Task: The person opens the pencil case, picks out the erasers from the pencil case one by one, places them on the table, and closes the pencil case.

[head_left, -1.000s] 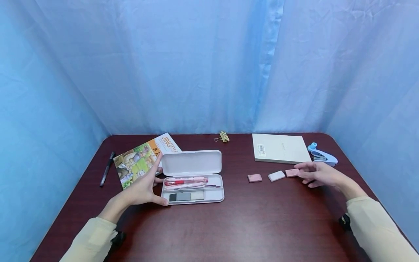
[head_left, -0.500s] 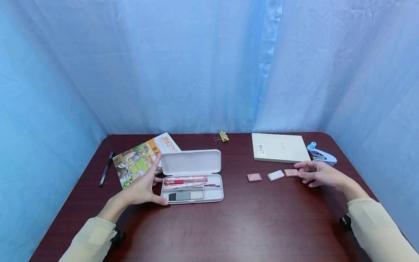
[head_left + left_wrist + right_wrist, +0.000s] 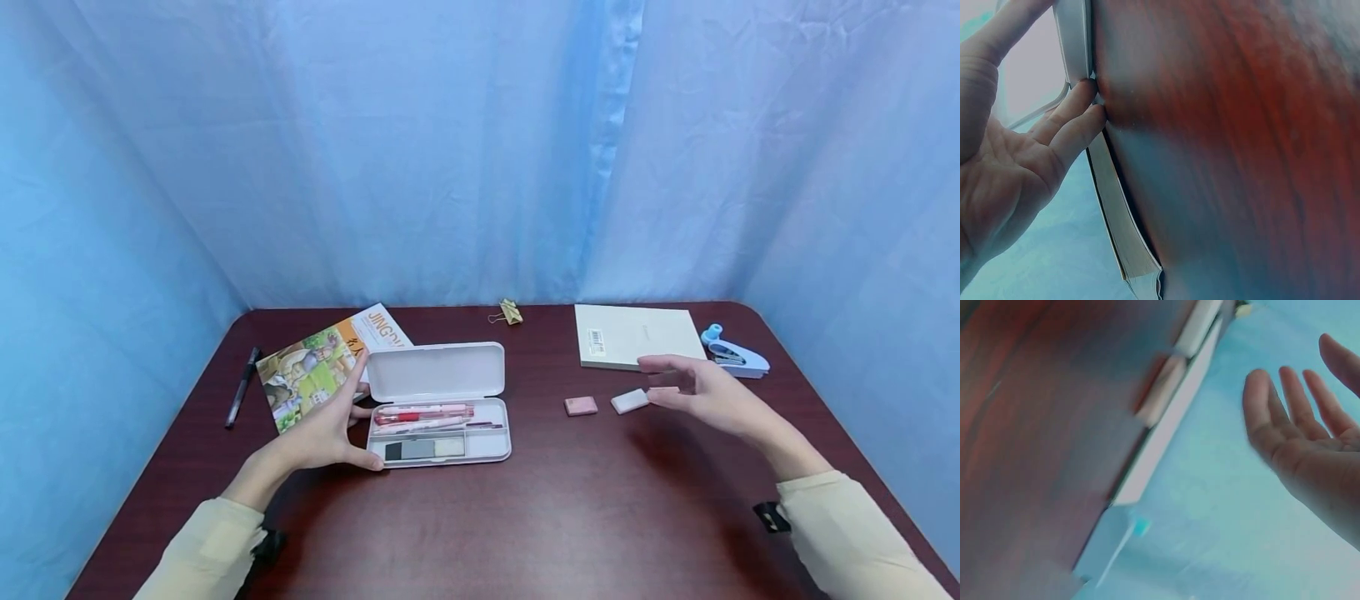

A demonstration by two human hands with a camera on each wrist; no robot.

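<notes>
right hand point(image 3: 701, 392) is lifting off the table, fingers loose, third eraser hidden behind them, grasp unclear | left hand point(image 3: 322, 433) is bracing the pencil case point(image 3: 438, 404), fingers straight | i'm reading a pickup starting

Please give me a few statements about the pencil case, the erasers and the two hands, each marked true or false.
1. The white pencil case lies open, with its lid folded back. True.
2. The left hand rests against the left end of the case. True.
3. The right hand presses flat on the cream notebook. False: it hovers with straight fingers above the table, in front of the notebook.
4. A pink eraser and a white eraser lie inside the case. False: they lie on the table, right of it.
5. A black pen lies left of the picture book. True.
</notes>
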